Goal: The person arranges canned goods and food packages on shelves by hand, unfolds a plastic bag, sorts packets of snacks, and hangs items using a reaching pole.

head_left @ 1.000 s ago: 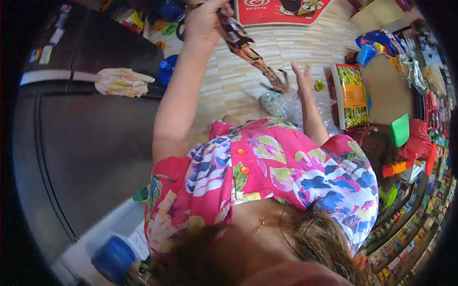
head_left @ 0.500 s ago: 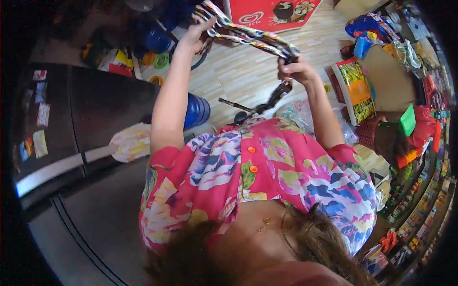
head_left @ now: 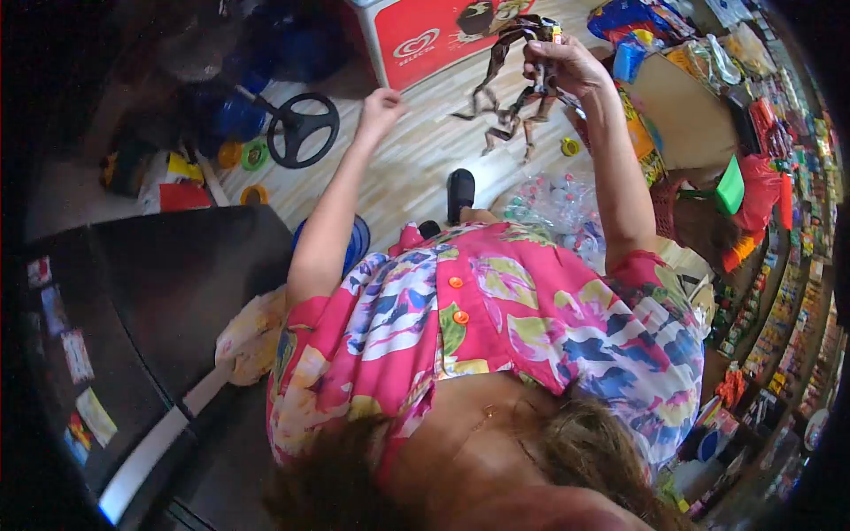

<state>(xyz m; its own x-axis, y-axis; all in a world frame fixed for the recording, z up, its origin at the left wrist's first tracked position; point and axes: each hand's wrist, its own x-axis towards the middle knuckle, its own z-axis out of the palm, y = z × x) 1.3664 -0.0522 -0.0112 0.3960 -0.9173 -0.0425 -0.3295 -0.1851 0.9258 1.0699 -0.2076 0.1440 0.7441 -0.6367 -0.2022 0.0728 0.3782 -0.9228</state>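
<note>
My right hand (head_left: 575, 66) is raised at the upper right, its fingers wrapped round a bunch of long, dark, glossy strips (head_left: 506, 53). They look like joined packets, but their print is too blurred to read. Several loose ends dangle above the floor. To the left, my left hand (head_left: 381, 115) is held up apart from the strips. Its fingers are curled together, and nothing shows in them. Beyond it, a black steering-wheel-shaped object (head_left: 303, 130) stands over the floor.
A red and white freezer chest (head_left: 421, 44) stands ahead. Shelves of small goods (head_left: 779, 336) line the right, near a cardboard box (head_left: 682, 106) and a clear bag of bottles (head_left: 558, 208). A dark refrigerator (head_left: 168, 292) is at the left. One black shoe (head_left: 459, 193) shows on the floor.
The strips were stretched between both hands. My left hand has let go and moved lower; my right hand has risen, with the strips now hanging bunched from it.
</note>
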